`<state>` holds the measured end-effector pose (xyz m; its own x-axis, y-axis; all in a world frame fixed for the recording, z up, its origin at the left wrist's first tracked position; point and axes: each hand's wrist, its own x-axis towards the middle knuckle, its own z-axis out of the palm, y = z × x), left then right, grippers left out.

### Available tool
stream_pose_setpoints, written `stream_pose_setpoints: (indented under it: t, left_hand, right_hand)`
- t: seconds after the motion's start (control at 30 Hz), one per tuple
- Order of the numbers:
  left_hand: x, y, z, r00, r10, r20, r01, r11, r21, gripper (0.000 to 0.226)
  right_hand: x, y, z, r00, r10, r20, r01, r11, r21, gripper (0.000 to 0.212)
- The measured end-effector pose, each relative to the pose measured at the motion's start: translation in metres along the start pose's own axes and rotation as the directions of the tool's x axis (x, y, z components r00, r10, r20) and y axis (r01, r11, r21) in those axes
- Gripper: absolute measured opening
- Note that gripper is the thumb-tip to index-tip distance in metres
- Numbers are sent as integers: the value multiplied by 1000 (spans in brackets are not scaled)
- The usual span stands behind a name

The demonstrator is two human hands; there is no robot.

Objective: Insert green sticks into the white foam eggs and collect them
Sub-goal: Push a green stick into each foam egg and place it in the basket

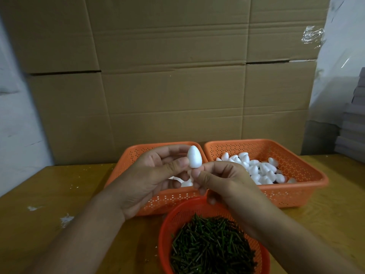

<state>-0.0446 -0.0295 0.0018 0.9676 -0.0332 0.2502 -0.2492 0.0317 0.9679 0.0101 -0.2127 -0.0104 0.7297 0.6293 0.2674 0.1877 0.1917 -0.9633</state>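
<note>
The left hand (156, 175) pinched a white foam egg (194, 156) between thumb and fingertips, pointed end up, above the left rectangular orange mesh basket (126, 161), probably to bare its blunt base. The right hand (221, 180), fingers curled tight just beneath the egg, seemingly pressed in a stick I could not see. A round orange basket of green sticks (211, 246) sat nearest, in front of the left basket; loose eggs (258, 169) filled the basket beside it.

White foam egg (194, 156) upright, pointed end up; stick apparently hidden.
</note>
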Motion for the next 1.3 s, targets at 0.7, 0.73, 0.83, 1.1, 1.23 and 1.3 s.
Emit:
stream_pose_setpoints:
  t: [0.7, 0.73, 0.83, 1.1, 1.23, 1.3]
  left_hand:
    - [-3, 4, 7, 999, -25, -32, 24, 1000, -4, 42]
    - [-4, 4, 6, 999, -27, -28, 27, 1000, -6, 42]
    - [-3, 4, 5, 999, -28, -28, 27, 999, -23, 40]
    - [-2, 4, 4, 1000, -14, -26, 13, 999, -39, 35]
    - [-2, 2, 5, 999, -4, -40, 4, 1000, -16, 36]
    - [-1, 1, 6, 997, 15, -72, -13, 1000, 23, 35]
  right_hand:
    - [-3, -3, 3, 999, -24, -24, 22, 996, -92, 22]
    - [-3, -3, 3, 999, -28, -18, 26, 995, -92, 22]
    - [-3, -3, 4, 999, -35, -16, 33, 996, -82, 16]
    - [-3, -4, 4, 1000, -13, -12, 12, 998, -53, 20]
    - [-2, -2, 4, 999, -10, -50, 9, 1000, -29, 19]
    - [-2, -1, 4, 998, -12, -60, 10, 1000, -28, 18]
